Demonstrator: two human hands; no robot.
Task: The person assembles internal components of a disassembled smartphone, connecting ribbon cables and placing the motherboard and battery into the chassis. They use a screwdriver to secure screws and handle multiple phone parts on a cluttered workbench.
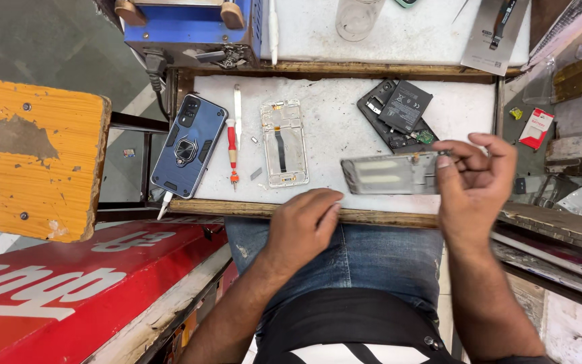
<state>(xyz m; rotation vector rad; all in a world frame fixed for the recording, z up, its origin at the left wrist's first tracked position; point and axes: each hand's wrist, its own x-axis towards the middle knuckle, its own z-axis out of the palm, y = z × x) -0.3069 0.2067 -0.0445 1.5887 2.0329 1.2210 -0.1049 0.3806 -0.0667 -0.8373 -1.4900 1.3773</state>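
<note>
Phone frame (392, 172) lies lengthwise left-to-right, right hand (476, 178) fingers pinching its right end.

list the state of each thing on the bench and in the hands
phone frame: lifted, held at its right end by right hand
left hand: empty, resting on bench edge
display frame: lying flat
blue cased phone: face down
red screwdriver: lying flat
phone with battery: opened, battery exposed
</note>
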